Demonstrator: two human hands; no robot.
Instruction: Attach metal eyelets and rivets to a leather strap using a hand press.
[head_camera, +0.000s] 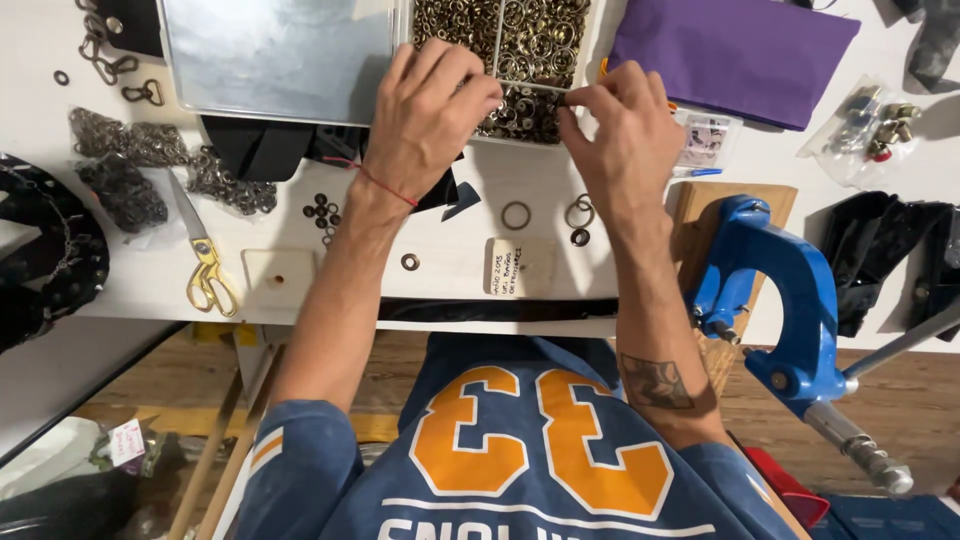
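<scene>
My left hand (432, 118) rests curled over the near edge of a clear compartment box (500, 38) filled with small brass rings and eyelets (530, 40). Its fingertips dip into the nearest compartment; I cannot see what they grasp. My right hand (622, 135) sits just right of it, thumb and forefinger pinched together at the box's front corner, seemingly on a tiny metal piece. Loose rings (516, 215) and dark eyelets (322, 211) lie on the white table (450, 270) below my hands.
A blue hand press (775, 290) on a wooden block stands at the right edge. Gold-handled scissors (203, 262) and bags of metal chain (125, 145) lie left. The open box lid (280, 55), purple cloth (735, 50) and black fabric (890, 250) are nearby.
</scene>
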